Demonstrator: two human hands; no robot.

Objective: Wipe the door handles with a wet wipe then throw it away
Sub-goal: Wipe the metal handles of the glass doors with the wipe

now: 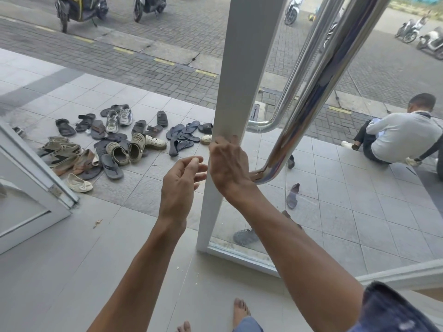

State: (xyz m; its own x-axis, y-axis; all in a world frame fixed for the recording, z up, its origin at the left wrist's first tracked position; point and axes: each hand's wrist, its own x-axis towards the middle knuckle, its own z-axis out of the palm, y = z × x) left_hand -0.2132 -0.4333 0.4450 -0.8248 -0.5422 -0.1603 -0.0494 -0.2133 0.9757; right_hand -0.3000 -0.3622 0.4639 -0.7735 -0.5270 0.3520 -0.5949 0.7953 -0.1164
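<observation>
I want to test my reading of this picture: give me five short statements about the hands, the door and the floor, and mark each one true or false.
1. The right hand grips the edge of the white door frame. True.
2. The left hand holds the near steel handle. False: it is in the air left of the frame and touches no handle.
3. A pile of shoes lies on the tiles outside. True.
4. A wet wipe shows plainly in the left hand. False: no wipe can be made out in either hand.
5. A person in a light shirt stands at the door. False: the person sits low on the tiles at the right.
</observation>
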